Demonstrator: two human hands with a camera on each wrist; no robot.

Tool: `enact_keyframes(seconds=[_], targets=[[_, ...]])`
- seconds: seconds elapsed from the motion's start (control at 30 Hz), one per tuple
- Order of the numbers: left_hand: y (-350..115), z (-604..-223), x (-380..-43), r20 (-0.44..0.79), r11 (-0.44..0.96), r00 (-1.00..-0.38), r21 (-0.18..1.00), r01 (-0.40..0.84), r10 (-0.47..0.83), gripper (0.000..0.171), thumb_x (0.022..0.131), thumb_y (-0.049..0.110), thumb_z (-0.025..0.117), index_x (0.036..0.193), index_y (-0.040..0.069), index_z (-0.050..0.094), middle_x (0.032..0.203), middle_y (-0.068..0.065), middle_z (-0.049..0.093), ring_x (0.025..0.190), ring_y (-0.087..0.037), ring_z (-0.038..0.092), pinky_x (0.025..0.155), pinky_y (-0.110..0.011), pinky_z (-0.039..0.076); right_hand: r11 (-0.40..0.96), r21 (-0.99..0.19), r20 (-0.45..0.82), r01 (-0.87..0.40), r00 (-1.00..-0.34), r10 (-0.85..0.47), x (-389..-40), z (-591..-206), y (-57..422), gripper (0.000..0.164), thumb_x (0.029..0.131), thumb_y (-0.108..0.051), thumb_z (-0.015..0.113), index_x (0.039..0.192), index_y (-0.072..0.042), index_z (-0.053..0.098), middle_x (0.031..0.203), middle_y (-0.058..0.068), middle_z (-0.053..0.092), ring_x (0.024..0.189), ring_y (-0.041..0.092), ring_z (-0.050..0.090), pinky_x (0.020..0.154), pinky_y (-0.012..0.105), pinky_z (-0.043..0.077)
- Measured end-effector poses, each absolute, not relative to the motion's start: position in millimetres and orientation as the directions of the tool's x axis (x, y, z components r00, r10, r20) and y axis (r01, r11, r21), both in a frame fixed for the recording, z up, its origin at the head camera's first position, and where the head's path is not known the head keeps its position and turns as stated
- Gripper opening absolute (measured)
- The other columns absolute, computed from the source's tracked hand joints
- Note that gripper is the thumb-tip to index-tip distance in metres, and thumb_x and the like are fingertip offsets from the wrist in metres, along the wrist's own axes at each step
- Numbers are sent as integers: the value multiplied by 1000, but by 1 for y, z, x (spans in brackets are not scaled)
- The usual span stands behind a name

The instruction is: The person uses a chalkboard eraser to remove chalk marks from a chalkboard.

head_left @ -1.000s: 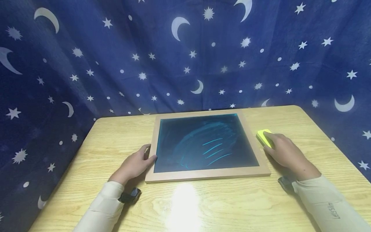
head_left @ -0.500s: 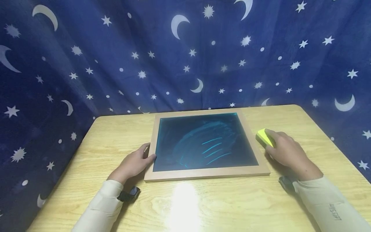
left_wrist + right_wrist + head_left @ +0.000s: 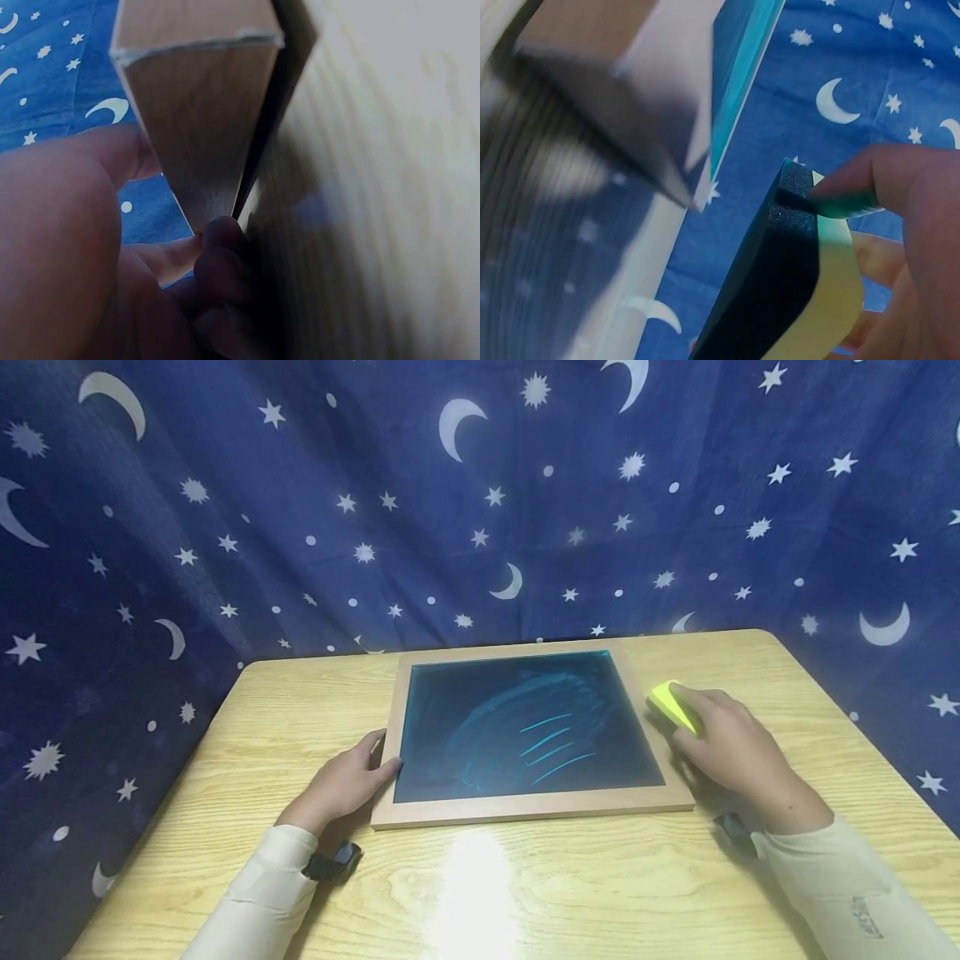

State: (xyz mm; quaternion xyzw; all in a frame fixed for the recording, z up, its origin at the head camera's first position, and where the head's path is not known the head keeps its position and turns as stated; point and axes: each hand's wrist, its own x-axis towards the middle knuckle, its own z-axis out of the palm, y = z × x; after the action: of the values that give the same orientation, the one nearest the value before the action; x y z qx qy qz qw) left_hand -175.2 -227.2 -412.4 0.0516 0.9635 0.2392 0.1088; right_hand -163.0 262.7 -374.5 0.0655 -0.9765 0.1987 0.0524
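A wood-framed chalkboard [image 3: 517,727] lies on the table, with several light blue chalk strokes and a smeared patch on its dark face. My left hand [image 3: 341,785] grips its left frame edge, thumb on top; in the left wrist view the fingers [image 3: 225,274] curl against the frame's side [image 3: 202,127]. Off the board's right side, my right hand [image 3: 731,739] holds a yellow chalkboard eraser [image 3: 670,702]. The right wrist view shows the eraser's dark felt side [image 3: 769,262] turned toward the board, raised from the table, and the thumb and fingers pinching its yellow back.
The light wooden table [image 3: 300,702] reaches back to a dark blue curtain [image 3: 420,468] printed with moons and stars. A bright glare spot [image 3: 474,893] shows in front of the board. Dark straps with small devices [image 3: 333,862] sit at both wrists.
My right hand has lifted the eraser and brought it left, close to the board's right frame edge. The left hand keeps its grip on the frame, and the chalk strokes look the same.
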Motion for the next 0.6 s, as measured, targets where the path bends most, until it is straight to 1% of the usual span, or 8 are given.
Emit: enact_keyframes(seconds=[0.13,0.23,0.37,0.43,0.5,0.6], targets=[[-227,-413,-176,-177,881,-972,471,52,152,69,102,48,48,156,8,32,140,-25,58,126,-44,58,101,-60,44,908,-384,129,-168,-983,-128,-159,-371,253,64,94,-19,58,153,-9,39,143,30,47,126,54,46,97,73,37],[-227,-413,-176,-175,882,-973,468,54,153,68,102,48,48,155,8,32,140,-25,58,126,-44,58,101,-60,44,906,-380,134,-185,-981,-144,-156,-370,248,64,92,-17,59,153,-8,40,141,30,49,124,54,49,96,72,39],[-227,-413,-177,-171,884,-973,463,59,154,69,102,48,48,155,8,32,141,-25,57,127,-45,56,101,-60,44,905,-380,127,-191,-980,-153,-153,-369,243,65,91,-17,58,153,-9,41,139,28,50,117,48,56,89,69,45],[-227,-414,-177,-167,885,-974,461,61,154,69,102,48,48,155,8,32,141,-26,56,127,-45,56,101,-60,44,907,-373,131,-196,-979,-158,-153,-370,240,64,90,-16,58,152,-9,43,137,26,52,110,43,58,84,64,48],[-227,-414,-177,-164,886,-974,459,64,155,68,102,48,48,155,8,32,142,-25,56,127,-45,56,101,-60,44,909,-365,131,-203,-978,-166,-152,-371,237,63,89,-17,58,150,-9,45,135,24,54,104,38,59,79,60,50],[-228,-415,-177,-164,887,-975,457,63,153,68,102,48,48,155,8,32,142,-25,55,128,-45,56,101,-60,44,914,-347,127,-210,-976,-176,-151,-373,232,61,88,-19,60,148,-10,49,131,22,56,100,36,61,76,57,50]])
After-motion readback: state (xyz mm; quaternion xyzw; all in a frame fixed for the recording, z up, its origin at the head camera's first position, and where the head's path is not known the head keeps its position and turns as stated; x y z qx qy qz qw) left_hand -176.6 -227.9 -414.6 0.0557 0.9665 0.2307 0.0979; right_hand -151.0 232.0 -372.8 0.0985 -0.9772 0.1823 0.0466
